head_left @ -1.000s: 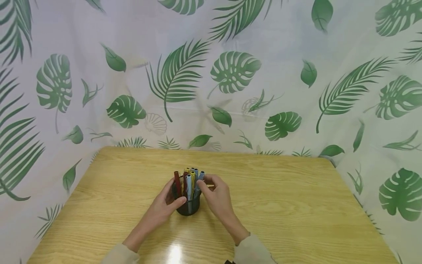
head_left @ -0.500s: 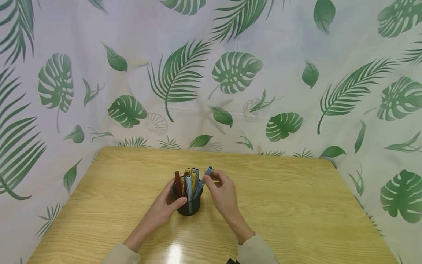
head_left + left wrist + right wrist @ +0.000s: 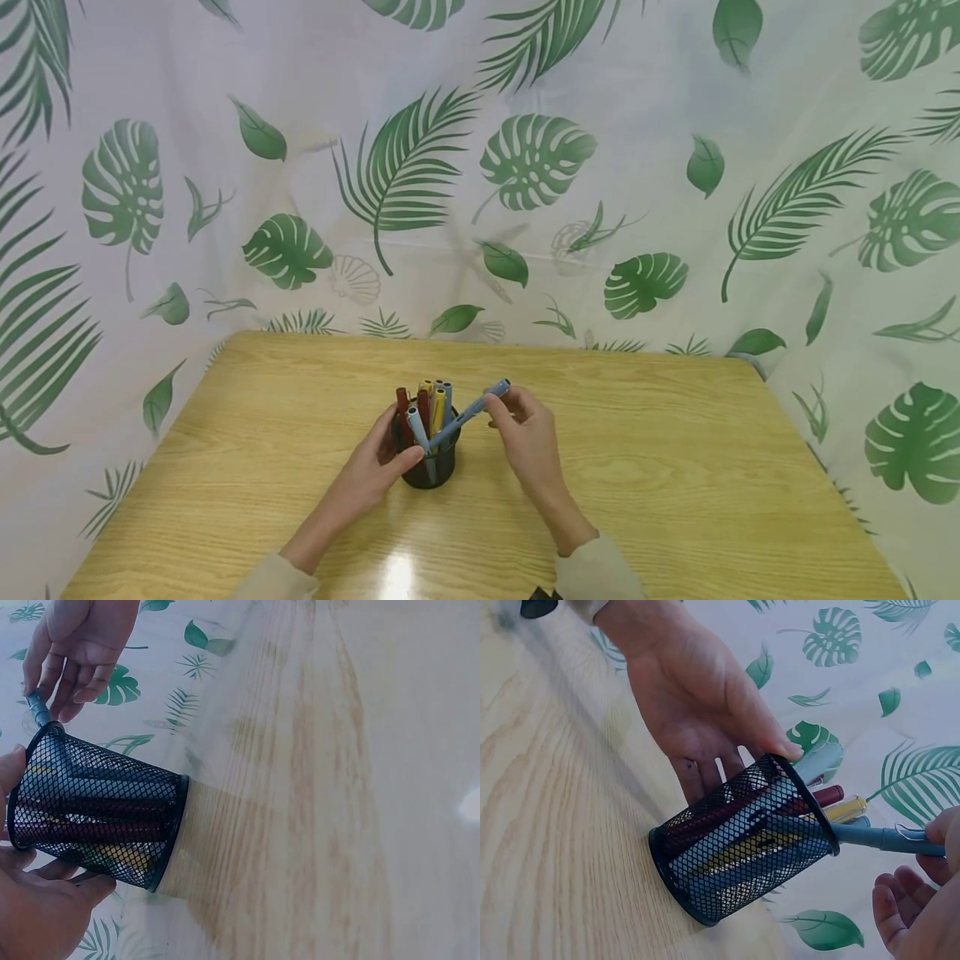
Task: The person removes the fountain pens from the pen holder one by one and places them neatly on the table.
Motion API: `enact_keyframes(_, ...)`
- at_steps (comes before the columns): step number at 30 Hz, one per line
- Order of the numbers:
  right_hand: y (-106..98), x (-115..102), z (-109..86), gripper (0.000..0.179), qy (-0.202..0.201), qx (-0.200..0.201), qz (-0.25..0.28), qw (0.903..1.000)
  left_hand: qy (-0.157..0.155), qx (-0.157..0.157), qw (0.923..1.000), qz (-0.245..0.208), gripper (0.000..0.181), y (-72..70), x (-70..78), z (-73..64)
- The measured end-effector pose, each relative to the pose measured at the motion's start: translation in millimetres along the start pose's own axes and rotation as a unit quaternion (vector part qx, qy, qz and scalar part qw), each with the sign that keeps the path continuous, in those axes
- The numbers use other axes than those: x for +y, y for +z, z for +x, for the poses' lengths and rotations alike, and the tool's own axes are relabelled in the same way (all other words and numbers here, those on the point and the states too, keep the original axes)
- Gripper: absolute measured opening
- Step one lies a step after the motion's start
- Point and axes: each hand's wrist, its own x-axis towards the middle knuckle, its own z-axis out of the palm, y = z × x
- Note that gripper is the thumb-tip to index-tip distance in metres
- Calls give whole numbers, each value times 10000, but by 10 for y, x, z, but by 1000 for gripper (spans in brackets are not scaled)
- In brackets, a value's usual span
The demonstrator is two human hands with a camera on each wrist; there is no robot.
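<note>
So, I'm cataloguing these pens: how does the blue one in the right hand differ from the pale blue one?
Colour: the blue pen is deeper in tone than the pale blue pen.
Pose: in the head view, the blue pen's top slants right; the pale blue pen's tips left.
Hold: the right hand pinches the blue pen, not the pale blue pen.
Both reach into the mesh cup.

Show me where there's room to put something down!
Bare table lies right of the right hand, left of the left hand, and between the black cup and leafy cloth. It's crowded at the cup: the left hand holds it, the right hand pinches a blue pen.
</note>
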Motion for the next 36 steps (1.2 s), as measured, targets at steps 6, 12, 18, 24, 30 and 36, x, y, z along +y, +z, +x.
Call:
enact_keyframes(6, -57, 19, -12, 22, 560, -5, 390, 9977, -2, 14, 10000, -3, 80, 1, -7, -2)
enact_keyframes(12, -110, 35, -3, 25, 795, 58, 642, 9948, 23, -61, 9999, -86, 79, -8, -12, 1)
enact_keyframes(18, -192, 38, 3, 29, 876, 24, 945, 9917, 42, -96, 9999, -83, 78, -12, -17, 3)
enact_keyframes(24, -295, 27, 23, 26, 978, 71, 1378, 9856, 30, -181, 9998, -121, 78, -18, -20, 6)
enact_keyframes(30, -424, 12, 51, 23, 1047, 142, 1995, 9742, -11, -194, 9995, -252, 79, -18, -15, 0)
enact_keyframes(36, -606, -7, 83, 24, 1120, 338, 2157, 9694, 3, -145, 9998, -133, 78, -17, -17, 7)
